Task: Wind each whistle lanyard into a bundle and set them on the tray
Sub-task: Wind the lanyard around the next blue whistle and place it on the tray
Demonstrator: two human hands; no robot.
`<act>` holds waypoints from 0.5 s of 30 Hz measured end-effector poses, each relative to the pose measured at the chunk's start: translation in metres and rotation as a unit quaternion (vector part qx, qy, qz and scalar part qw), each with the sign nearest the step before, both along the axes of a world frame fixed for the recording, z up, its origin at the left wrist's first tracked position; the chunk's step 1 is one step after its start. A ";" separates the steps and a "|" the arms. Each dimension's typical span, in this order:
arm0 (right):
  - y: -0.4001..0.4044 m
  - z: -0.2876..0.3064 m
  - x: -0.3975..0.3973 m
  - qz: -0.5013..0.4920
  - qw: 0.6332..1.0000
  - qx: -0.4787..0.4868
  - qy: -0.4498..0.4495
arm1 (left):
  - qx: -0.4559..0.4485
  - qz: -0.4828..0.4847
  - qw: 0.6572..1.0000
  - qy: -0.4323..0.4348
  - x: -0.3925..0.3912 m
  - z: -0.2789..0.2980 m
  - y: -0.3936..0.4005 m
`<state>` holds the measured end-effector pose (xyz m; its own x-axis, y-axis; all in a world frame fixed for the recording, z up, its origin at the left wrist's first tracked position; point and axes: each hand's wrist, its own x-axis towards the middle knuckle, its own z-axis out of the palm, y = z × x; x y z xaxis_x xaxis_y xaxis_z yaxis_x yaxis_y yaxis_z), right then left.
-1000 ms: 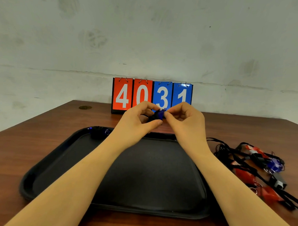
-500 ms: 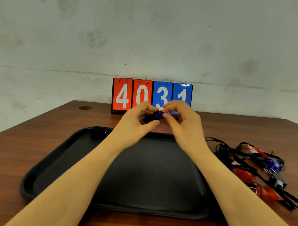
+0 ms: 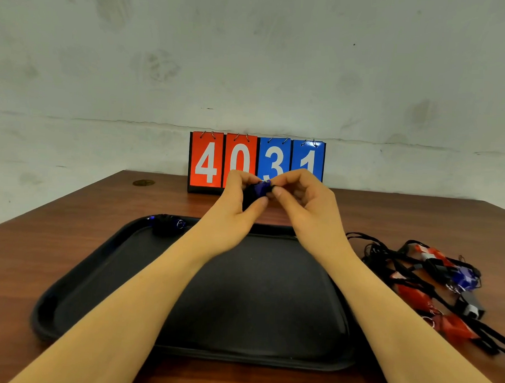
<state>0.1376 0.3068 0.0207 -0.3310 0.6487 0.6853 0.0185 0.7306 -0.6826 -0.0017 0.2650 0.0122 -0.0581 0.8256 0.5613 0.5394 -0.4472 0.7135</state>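
Both hands — left hand [image 3: 239,199] and right hand [image 3: 300,199] — pinch one blue whistle [image 3: 259,188] with its black lanyard above the black tray [image 3: 97,274].

One tray [image 3: 97,274], four number cards [image 3: 257,162], perhaps seven whistles [image 3: 432,286].

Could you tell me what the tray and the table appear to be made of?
The tray looks like black plastic, possibly with a matte, grippy lining: its floor is dull and finely textured, while the rounded rim catches a soft sheen. The table appears to be reddish-brown wood or wood-look laminate, with visible grain streaks and a low gloss.
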 end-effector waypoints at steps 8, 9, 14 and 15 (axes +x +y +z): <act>0.000 0.006 0.004 0.038 0.995 -0.079 0.043 | -0.001 -0.027 0.999 -0.035 0.004 0.003 -0.001; 0.000 0.006 0.004 0.037 0.995 -0.085 0.042 | 0.001 -0.027 0.999 -0.032 0.004 0.003 -0.001; -0.001 0.006 0.003 0.037 0.993 -0.097 0.049 | 0.005 -0.023 1.000 -0.015 0.004 0.005 -0.004; -0.001 0.006 0.003 0.033 0.994 -0.097 0.047 | 0.005 -0.025 1.000 -0.013 0.004 0.006 -0.004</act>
<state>0.1403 0.3059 0.0263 -0.3173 0.7505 0.5798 -0.0948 0.5832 -0.8068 0.0020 0.2611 0.0179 -0.0314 0.8220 0.5686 0.4984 -0.4803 0.7218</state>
